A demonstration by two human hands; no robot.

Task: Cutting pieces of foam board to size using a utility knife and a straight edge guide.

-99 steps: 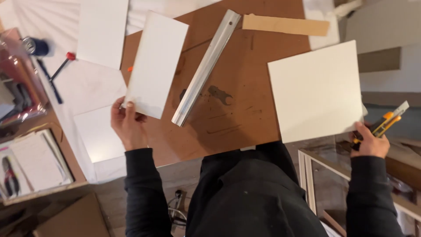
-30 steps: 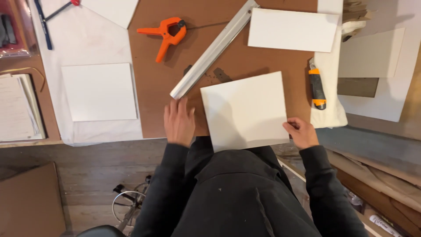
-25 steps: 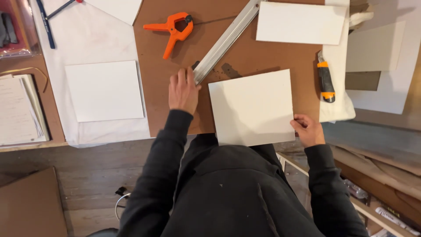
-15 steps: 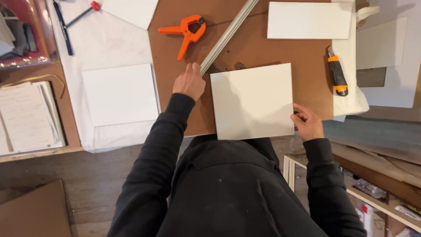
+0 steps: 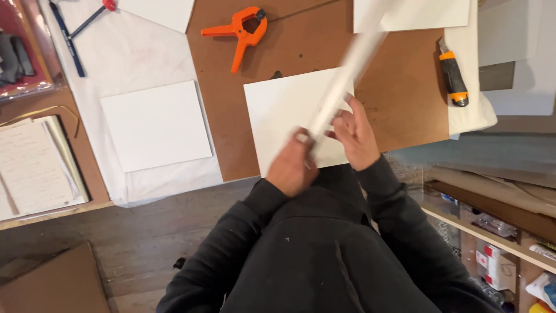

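An orange spring clamp (image 5: pixel 242 32) lies on the brown board (image 5: pixel 405 87), a utility knife (image 5: pixel 452 72) at its right edge, a white square panel (image 5: pixel 155 124) and an open notebook (image 5: pixel 35 168) to the left.

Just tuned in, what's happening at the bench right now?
A person holds a long metal ruler in both hands, the left hand gripping its near end and the right hand beside it. It is blurred, angled over a white square sheet on the brown board. An orange clamp and a utility knife lie untouched.
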